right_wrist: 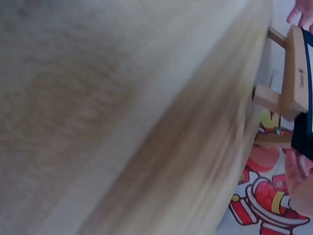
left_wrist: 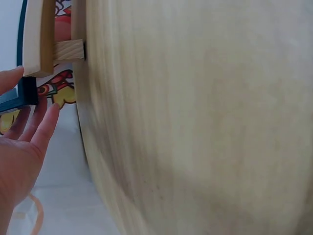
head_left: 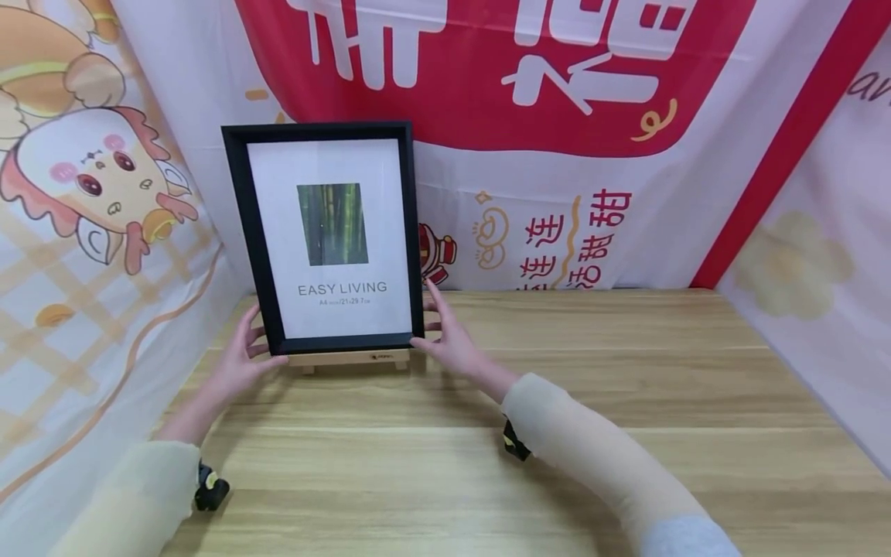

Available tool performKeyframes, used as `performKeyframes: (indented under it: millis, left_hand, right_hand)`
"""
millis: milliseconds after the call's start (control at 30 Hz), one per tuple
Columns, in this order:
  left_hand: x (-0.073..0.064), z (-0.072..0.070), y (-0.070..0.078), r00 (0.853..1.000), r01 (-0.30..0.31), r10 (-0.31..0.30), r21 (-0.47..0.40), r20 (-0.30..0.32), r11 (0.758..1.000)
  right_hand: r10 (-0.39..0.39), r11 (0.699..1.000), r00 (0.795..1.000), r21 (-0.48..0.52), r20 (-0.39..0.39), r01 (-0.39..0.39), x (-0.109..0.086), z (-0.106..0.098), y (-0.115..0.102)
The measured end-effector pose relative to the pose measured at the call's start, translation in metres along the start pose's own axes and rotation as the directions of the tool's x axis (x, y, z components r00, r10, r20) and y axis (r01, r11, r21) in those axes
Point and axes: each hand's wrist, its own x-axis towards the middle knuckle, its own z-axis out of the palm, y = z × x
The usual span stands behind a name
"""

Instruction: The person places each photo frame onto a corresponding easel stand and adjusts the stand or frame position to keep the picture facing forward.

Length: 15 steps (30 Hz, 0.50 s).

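Note:
A black picture frame [head_left: 261, 232] stands upright, leaning back slightly on a small wooden easel [head_left: 348, 358] at the back left of the table. Behind its glass is a white sheet with a bamboo picture and the words EASY LIVING. My left hand [head_left: 240, 360] holds the lower left corner, thumb in front and fingers around the side. At the lower right corner my right hand [head_left: 452, 340] grips likewise, thumb at the front edge. The left wrist view shows the easel's ledge [left_wrist: 39, 39] under the frame. The right wrist view catches only part of the right hand [right_wrist: 301, 188].
The light wooden table [head_left: 557, 433] spreads forward and to the right. Printed cloth hangs [head_left: 480, 186] close behind the frame, and more cloth walls [head_left: 83, 255] stand at both sides. A black wrist device [head_left: 210, 489] sits at each sleeve.

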Motion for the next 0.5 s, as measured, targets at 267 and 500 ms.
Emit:
performKeyframes:
  millis: [267,500]
  left_hand:
    - [0.000,0.006,-0.006,0.999,0.033,-0.033,-0.034,0.002,0.999]
    - [0.000,0.007,-0.004,0.999,0.029,-0.027,-0.062,0.024,0.998]
  right_hand:
    - [-0.018,0.998,0.999,-0.062,0.031,0.020,-0.004,0.011,0.006]
    - [-0.009,0.997,1.000,-0.074,0.000,0.009,-0.003,0.015,0.009]
